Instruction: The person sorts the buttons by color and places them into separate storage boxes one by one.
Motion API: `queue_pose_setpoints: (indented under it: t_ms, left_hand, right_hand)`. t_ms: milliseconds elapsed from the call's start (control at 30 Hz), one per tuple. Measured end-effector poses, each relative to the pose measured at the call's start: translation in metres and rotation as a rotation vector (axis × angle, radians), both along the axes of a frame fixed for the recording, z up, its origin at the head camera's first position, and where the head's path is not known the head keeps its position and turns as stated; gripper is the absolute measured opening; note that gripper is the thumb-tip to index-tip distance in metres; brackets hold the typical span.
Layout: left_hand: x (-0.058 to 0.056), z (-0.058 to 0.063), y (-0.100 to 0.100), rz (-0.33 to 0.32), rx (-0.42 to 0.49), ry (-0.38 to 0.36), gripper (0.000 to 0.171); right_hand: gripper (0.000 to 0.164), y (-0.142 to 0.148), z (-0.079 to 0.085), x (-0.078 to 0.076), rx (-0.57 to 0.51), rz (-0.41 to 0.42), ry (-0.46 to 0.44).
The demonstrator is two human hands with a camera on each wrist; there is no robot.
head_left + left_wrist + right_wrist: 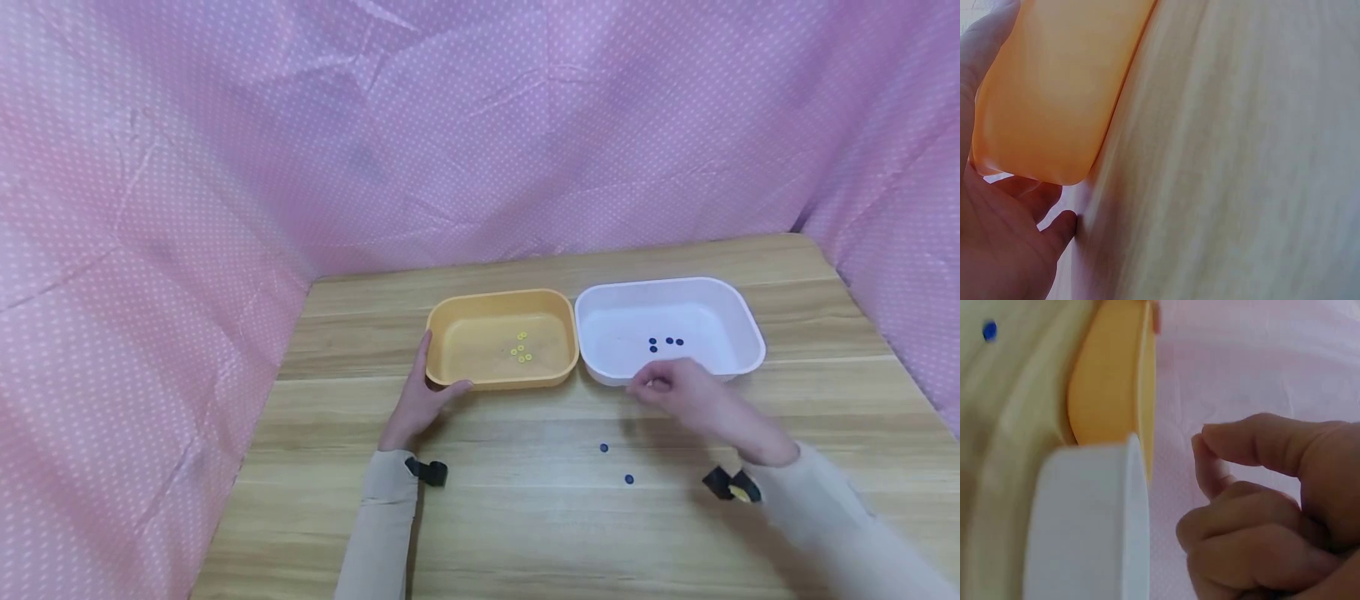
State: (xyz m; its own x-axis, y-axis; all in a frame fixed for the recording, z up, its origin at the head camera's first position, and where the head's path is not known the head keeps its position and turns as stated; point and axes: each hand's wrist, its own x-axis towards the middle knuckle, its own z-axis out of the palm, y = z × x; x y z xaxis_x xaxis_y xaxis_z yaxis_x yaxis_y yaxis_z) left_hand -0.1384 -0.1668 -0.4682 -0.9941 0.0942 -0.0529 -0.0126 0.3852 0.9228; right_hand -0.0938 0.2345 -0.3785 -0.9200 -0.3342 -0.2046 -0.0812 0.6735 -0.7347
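Observation:
My left hand (417,400) holds the near left corner of a yellow plastic basin (491,385), thumb on the near side and fingers along the left end. Several small yellow buttons (521,348) lie inside it. Over the near rim of a white basin (752,358) is my right hand (686,396). In the right wrist view its thumb and index fingertips (1213,434) meet; no thing shows between them, though a small one could be hidden. Several dark blue buttons (670,341) lie in the white basin.
Two more dark blue buttons, one farther (603,448) and one nearer (629,479), lie on the wooden table (525,517) in front of the basins. The basins stand side by side, ends touching or nearly so. Pink dotted cloth (480,150) hangs behind the table and at its sides.

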Motion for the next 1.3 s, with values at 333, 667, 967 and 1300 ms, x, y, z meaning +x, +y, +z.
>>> queue_pose_setpoints:
  t_ms: [333,667,967,1300]
  left_hand:
    - [0.001,-0.001,0.001,-0.012,0.008,0.01,0.115]
    - [0.0,-0.001,0.0,0.0,-0.009,0.017,0.116]
    - [0.0,-0.002,0.0,-0.003,0.0,0.015,0.116]
    - [0.002,0.004,0.002,-0.01,0.039,-0.008,0.117]
  right_hand:
    - [0.008,-0.037,-0.046,0.031,0.168,0.027,-0.021]
    - [0.007,-0.038,-0.057,0.027,0.21,0.068,-0.011]
    - [0.008,-0.041,-0.063,0.027,0.19,0.07,0.013]
    - [0.01,-0.046,-0.066,0.026,0.197,0.102,0.026]
